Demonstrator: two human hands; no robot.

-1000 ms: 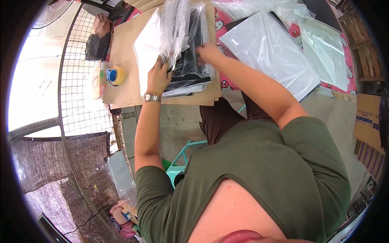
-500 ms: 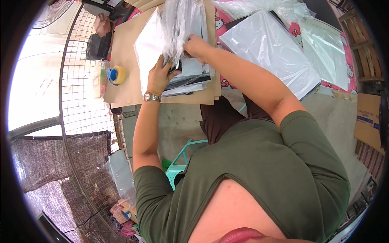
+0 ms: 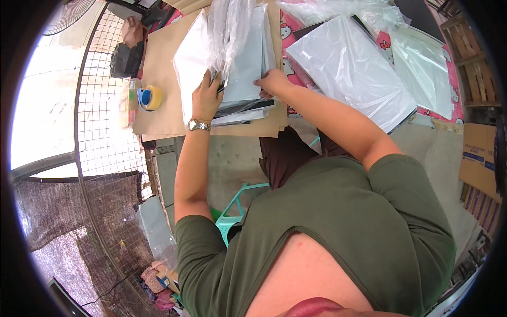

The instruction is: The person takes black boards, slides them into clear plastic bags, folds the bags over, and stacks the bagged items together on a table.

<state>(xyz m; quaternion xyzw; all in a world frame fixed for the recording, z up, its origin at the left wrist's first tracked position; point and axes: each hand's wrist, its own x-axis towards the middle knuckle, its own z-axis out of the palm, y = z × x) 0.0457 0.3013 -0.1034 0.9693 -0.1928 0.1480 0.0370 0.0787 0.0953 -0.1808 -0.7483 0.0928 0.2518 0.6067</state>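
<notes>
Right hand lower now — both hands, left hand included, seemingly gripping half-hidden plastic-wrapped stack.

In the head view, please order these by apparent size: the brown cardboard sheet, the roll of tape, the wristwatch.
1. Brown cardboard sheet, by far the largest.
2. Roll of tape.
3. Wristwatch, slightly smaller than the tape, though it sits nearer the camera.

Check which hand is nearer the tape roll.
Left. The left hand grips clear plastic bags just right of the tape roll on the brown board. The right hand rests on the stack further right, farther away.
</notes>
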